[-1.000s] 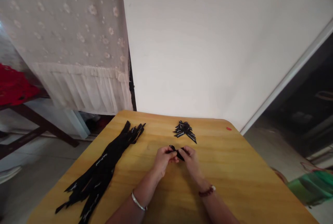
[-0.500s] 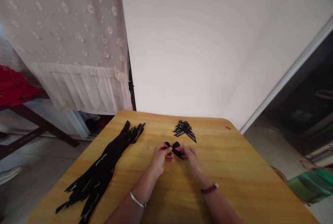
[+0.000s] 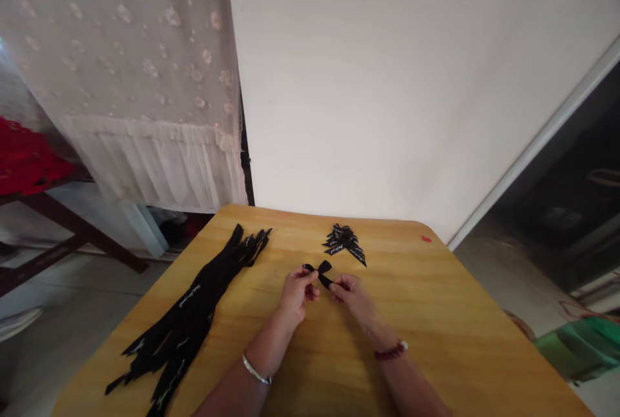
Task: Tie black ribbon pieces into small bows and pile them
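Between my hands, a little above the wooden table, is a black ribbon bow. My left hand pinches it near the knot and left loop, thumb on top. The fingers of my right hand close on the tail that hangs down to the right. Just beyond my hands lies a small pile of black ribbon bows with white lettering. Left of my left arm, a long bundle of black ribbon strips, also with white writing, stretches along the table.
A small red object lies near the far right corner. The white wall stands behind the table's far edge, beside a lace curtain. Red cloth rests on a dark wooden stand at left. A green bag is on the floor at right.
My right hand has shifted slightly and now pinches the bow's right tail, which is drawn downward. My left hand stays on the bow near its knot.
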`<state>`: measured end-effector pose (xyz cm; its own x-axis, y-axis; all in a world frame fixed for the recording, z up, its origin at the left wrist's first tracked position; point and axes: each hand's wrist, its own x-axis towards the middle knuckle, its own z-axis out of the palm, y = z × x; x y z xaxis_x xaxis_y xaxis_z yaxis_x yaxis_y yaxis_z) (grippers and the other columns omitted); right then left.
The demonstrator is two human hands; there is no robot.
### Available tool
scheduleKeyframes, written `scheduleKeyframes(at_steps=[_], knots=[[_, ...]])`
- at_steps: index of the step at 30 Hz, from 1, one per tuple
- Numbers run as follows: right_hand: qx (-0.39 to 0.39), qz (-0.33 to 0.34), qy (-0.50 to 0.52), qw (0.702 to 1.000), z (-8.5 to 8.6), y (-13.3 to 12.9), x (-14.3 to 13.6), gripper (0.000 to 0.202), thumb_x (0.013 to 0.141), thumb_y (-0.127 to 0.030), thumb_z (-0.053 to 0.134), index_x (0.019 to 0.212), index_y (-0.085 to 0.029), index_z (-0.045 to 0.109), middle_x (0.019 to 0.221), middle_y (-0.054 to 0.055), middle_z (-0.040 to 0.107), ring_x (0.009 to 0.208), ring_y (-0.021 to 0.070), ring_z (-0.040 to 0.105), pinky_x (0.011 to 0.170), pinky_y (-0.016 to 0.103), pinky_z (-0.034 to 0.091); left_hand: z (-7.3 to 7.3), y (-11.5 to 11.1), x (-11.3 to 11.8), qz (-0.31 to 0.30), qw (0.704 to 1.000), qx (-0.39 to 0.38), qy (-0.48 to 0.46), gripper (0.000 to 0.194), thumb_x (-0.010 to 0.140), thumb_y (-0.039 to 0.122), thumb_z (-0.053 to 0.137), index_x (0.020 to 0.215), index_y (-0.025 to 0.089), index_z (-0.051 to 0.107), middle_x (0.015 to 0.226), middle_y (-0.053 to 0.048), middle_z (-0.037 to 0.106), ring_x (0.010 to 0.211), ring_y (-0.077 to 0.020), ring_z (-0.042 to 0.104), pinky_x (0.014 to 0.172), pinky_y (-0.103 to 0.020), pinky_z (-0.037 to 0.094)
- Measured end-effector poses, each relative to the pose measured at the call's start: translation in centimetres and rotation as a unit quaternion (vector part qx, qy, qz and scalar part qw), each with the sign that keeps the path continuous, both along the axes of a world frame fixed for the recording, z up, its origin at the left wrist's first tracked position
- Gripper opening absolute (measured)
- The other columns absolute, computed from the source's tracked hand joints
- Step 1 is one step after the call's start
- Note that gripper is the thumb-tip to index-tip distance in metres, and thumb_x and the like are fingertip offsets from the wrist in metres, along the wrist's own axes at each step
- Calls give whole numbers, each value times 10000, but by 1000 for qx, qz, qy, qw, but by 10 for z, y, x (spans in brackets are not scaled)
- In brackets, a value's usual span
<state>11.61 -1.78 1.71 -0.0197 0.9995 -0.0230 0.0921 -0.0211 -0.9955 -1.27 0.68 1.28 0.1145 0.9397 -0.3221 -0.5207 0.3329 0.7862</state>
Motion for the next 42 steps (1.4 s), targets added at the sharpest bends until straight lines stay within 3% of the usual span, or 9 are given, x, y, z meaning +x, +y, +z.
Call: scheduleKeyframes(at_steps=[3,6,11,18,25,32,42], knots=[[-4,6,-41,999,0,0,0,137,622,-217,525,499,-170,488,426,-58,464,417,84,395,443,213,287,2,-1,0,-3,1000,-21,-14,173,564,118,653,579,138,482,397,53,506,329,-76,495,318,-159,389],[3,17,-72,997,-2,0,1,137,613,-190,516,479,-172,493,420,-64,450,411,82,382,431,209,270,5,-2,0,-12,999,-32,-24,137,610,90,627,617,122,494,559,-39,627,511,-128,611,428,-178,466],[9,33,-47,998,-6,2,3,135,633,-201,509,508,-171,549,443,-48,494,431,97,419,452,217,306,5,-3,0,-19,999,-31,-27,173,623,84,631,617,130,465,623,-72,654,627,-174,641,498,-200,491],[28,-87,30,995,-9,6,6,266,654,-410,547,539,-170,549,476,-25,511,462,119,451,453,230,326,4,-6,4,-87,996,-7,27,191,593,119,642,619,134,454,648,-90,664,610,-192,642,474,-214,481],[77,-139,2,987,-6,3,8,329,680,-481,523,608,-170,598,627,30,599,634,167,536,603,270,400,1,-12,8,-128,988,15,89,174,561,147,637,675,113,510,616,-80,652,572,-197,634,471,-248,481],[113,-53,-62,990,0,-2,1,262,692,-402,553,564,-177,516,542,-7,517,562,145,491,536,259,371,0,-14,11,-144,980,42,132,159,539,175,644,635,117,531,565,-41,630,520,-174,614,443,-239,461],[133,-52,-154,978,-9,0,0,118,656,-267,578,618,-175,513,600,-2,533,592,143,485,564,266,370,-6,-13,13,-159,974,62,148,140,548,147,602,685,124,581,563,-25,637,486,-159,602,417,-227,452]])
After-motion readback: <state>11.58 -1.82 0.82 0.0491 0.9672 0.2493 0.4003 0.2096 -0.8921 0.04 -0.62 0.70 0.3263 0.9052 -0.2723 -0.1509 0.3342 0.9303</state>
